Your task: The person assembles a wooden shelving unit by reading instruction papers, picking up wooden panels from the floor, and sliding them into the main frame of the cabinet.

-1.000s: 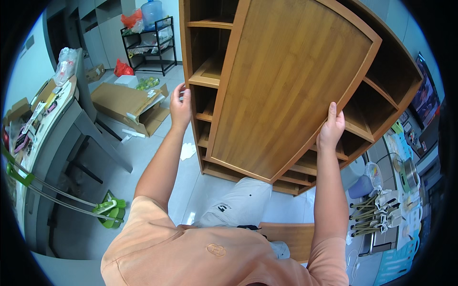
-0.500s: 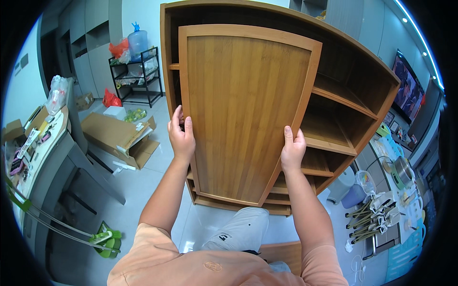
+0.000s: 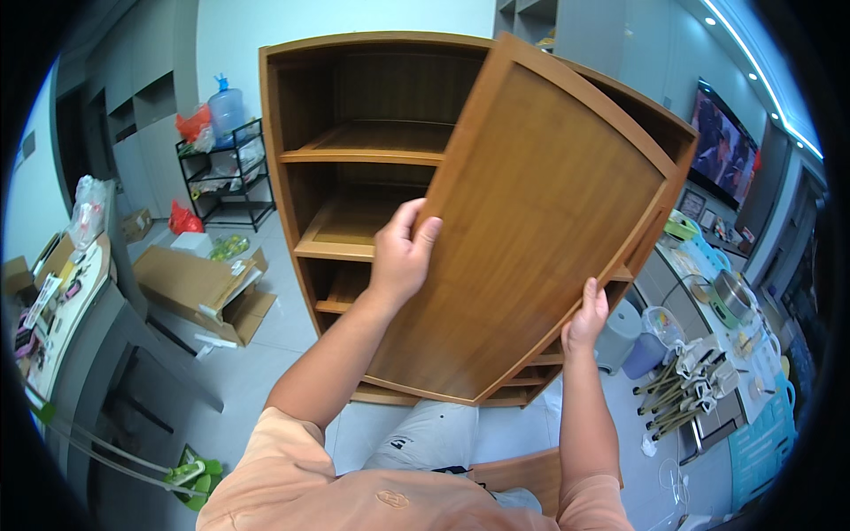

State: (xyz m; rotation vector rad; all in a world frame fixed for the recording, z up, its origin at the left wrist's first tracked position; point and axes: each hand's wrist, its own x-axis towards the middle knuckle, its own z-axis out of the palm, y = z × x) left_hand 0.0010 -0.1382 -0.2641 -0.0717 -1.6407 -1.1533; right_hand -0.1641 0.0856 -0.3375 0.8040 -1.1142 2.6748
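Observation:
Both my hands hold a framed wooden door panel (image 3: pixel 531 212) in front of a brown wooden cabinet (image 3: pixel 274 133) with several shelves. My left hand (image 3: pixel 403 252) is closed round the panel's left edge, thumb on the front face, the other fingers partly behind it. Lower down, my right hand (image 3: pixel 584 316) grips the right edge with the thumb up. The panel tilts, its top leaning right, and covers much of the cabinet's right side. On the left the shelves lie open to view. What is behind the panel is hidden.
A flat cardboard box (image 3: pixel 195 288) lies on the floor at left, near a cluttered table (image 3: pixel 102 288) and a black rack (image 3: pixel 221 177). To the right are a purple bin (image 3: pixel 646 350), folded stools (image 3: pixel 686 380) and a counter (image 3: pixel 708 301). Another wooden board (image 3: pixel 522 478) lies by my legs.
The panel has swung to the right and tilted from nearly upright, baring the cabinet's left shelves. Both hands have moved right with it, the right one also lower.

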